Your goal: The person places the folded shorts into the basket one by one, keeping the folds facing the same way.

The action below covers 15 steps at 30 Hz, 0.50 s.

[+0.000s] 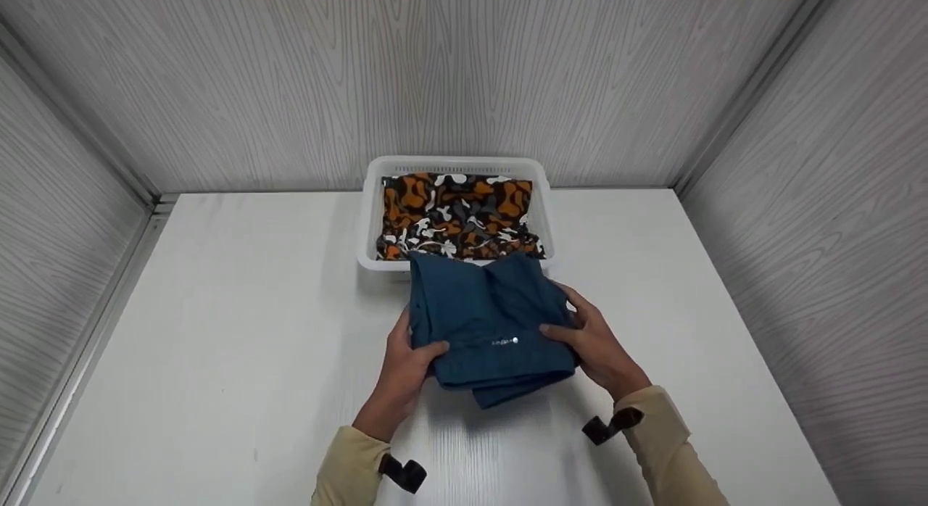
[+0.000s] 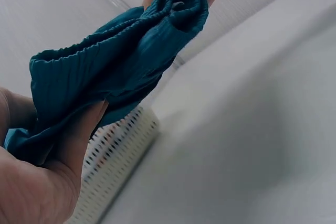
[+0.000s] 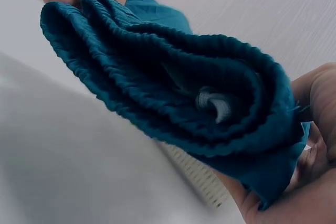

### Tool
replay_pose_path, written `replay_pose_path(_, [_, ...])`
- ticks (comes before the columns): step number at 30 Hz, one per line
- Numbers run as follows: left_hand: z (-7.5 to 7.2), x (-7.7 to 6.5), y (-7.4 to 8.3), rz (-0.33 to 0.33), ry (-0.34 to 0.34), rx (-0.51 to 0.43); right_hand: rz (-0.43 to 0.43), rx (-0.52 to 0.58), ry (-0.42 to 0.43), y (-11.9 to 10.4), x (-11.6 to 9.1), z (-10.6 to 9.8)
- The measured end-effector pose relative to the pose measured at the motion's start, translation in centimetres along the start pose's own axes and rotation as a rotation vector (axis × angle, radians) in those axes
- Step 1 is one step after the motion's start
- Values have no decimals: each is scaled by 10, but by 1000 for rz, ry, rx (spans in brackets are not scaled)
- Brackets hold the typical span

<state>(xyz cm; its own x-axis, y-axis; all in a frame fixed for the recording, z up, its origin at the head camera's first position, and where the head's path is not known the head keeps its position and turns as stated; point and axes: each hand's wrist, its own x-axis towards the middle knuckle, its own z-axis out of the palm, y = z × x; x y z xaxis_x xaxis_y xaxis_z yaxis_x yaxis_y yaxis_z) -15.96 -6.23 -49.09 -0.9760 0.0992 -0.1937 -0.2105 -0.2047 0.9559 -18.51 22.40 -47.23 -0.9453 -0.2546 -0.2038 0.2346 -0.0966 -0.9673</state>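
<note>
Both hands hold a folded pair of teal pants [image 1: 493, 303] above the table, in front of the basket. Its gathered elastic waistband faces me, and a white cord knot [image 3: 214, 102] shows inside it in the right wrist view. On the left edge, my left hand [image 1: 402, 365] grips the fabric, thumb on top. My right hand [image 1: 600, 346] grips the opposite edge in the same way, with the other fingers mostly hidden underneath. Behind the pants, a white basket [image 1: 367, 220] contains a camouflage-patterned cloth [image 1: 464, 209] in orange, black, grey and white; the pants overlap the basket's near rim.
The basket stands on a white table [image 1: 239, 332] against the grey wood-grain back wall [image 1: 449, 71]. Similar panels rise at the left and right. Small black wrist mounts [image 1: 406, 475] sit at both sleeve cuffs.
</note>
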Motion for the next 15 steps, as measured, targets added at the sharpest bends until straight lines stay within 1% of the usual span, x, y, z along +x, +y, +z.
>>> replay_pose_path(1, [1,1,5,13,-3,-8,-8,5,-8,-5,2,0])
replay_pose_path(4, [4,5,19,27,-4,-27,-26,9,-20,-17,5,0])
replay_pose_path(6, [7,11,29,38,-12,-42,-35,16,-17,-27,7,-1])
replay_pose_path(8, [8,18,40,43,-16,-36,-48,17,-15,-37,12,-2])
replay_pose_path(11, [8,35,60,61,-9,23,-67,17,-13,-55,27,-2])
replay_pose_path(15, [2,62,85,76,10,154,-83,-26,12,-77,56,2])
